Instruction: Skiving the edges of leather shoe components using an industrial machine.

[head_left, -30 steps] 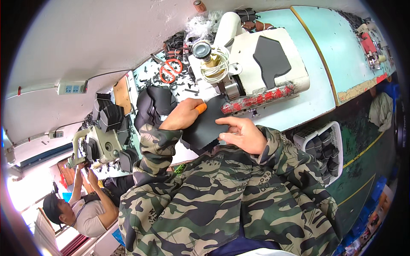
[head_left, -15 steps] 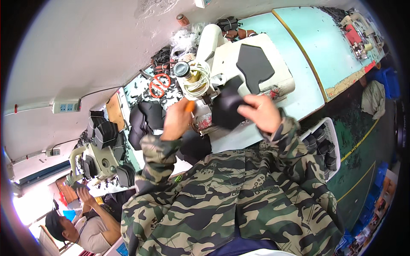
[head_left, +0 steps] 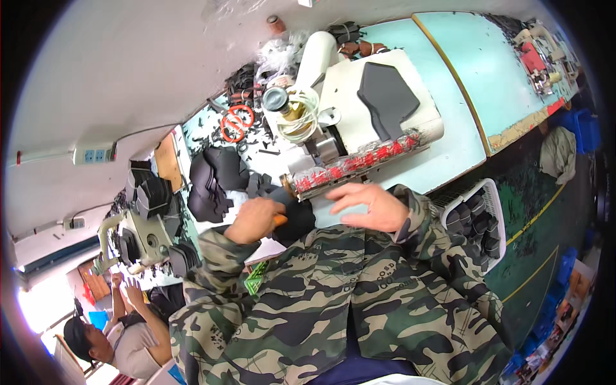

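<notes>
Partway, I'd guess: 1 dark grey panel (head_left: 388, 102) sits atop the cream machine (head_left: 343, 77), black pieces (head_left: 299, 221) by the left hand (head_left: 255, 219) look undone. Right hand (head_left: 373, 206)'s empty, fingers spread; can't tell if the left's gripping.

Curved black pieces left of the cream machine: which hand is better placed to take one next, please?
Probably the left hand: it is closer to the curved black pieces. The right hand looks open and empty, but it is farther away, in front of the cream machine.
</notes>
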Action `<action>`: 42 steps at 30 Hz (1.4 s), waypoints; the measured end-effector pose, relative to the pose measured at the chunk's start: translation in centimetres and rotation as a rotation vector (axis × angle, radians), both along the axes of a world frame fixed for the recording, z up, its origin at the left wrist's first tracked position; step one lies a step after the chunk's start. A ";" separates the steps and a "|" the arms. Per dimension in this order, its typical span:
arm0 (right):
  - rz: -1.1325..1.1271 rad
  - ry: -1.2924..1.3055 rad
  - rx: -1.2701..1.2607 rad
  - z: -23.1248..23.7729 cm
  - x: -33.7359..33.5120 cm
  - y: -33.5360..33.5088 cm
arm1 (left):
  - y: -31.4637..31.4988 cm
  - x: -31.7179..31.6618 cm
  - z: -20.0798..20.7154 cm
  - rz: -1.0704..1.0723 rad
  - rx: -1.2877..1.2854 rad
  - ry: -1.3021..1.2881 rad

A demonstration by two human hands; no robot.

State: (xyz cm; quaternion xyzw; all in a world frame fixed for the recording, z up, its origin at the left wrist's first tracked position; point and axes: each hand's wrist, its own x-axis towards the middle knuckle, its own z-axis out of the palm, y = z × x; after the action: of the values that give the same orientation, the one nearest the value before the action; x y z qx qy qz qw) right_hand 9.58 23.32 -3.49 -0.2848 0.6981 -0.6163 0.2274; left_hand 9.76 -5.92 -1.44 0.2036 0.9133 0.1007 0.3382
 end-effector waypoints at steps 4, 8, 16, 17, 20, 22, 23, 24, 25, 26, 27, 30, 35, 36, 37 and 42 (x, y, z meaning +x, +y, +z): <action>-0.004 -0.485 -0.088 -1.4 0.3 -1.3 | 2.5 -2.5 3.8 0.316 0.606 -0.250; -0.396 -0.305 0.042 -1.1 -0.3 -3.2 | 2.4 -3.9 1.7 0.595 0.483 -0.309; -0.394 -0.284 0.022 -0.7 0.5 -2.8 | 3.8 -8.0 1.1 0.302 0.360 -0.033; -0.416 -0.296 0.000 -0.8 1.1 -2.2 | 4.5 -8.7 1.0 0.227 0.337 0.022; -0.424 0.149 0.227 1.6 -1.1 -0.4 | 5.4 -10.2 1.1 0.225 0.335 0.018; -0.415 0.417 0.321 2.4 -4.7 -0.4 | 6.1 -9.7 3.5 0.254 0.333 -0.041; -0.382 0.514 0.362 3.2 -6.6 -0.6 | 6.3 -9.6 3.3 0.239 0.321 -0.051; -0.318 0.566 0.411 2.6 -8.5 -2.0 | 5.2 -8.4 2.3 0.286 0.213 0.017; -0.361 0.587 0.559 5.4 -9.2 -1.0 | 6.2 -9.0 2.5 0.224 0.206 0.065; -0.368 0.639 0.551 5.1 -9.9 -0.2 | 6.6 -8.8 2.2 0.220 0.146 0.126; -0.372 0.692 0.543 4.8 -10.1 0.8 | 7.1 -8.1 2.0 0.247 0.181 0.241; -0.549 0.514 0.403 4.6 -8.6 2.7 | 6.2 -6.5 0.3 0.390 0.349 0.012; -0.265 -0.496 -0.137 4.1 -0.6 2.2 | 5.4 -1.0 0.0 0.856 0.891 -0.746; -0.202 -0.531 -0.112 3.4 0.2 1.7 | 5.2 -0.6 -0.6 0.923 0.952 -0.726; -0.147 -0.563 -0.085 3.2 0.6 1.1 | 4.4 -1.3 0.1 0.848 0.884 -0.674; -0.197 -0.705 -0.129 0.9 0.4 -2.1 | 3.0 -3.0 0.9 0.444 0.561 -0.175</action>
State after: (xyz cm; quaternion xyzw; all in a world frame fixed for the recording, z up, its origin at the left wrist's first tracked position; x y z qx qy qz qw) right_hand 10.01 21.24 -2.57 0.0000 0.5607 -0.7382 0.3750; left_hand 6.76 -2.90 -0.52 0.0760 0.8398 0.4351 0.3157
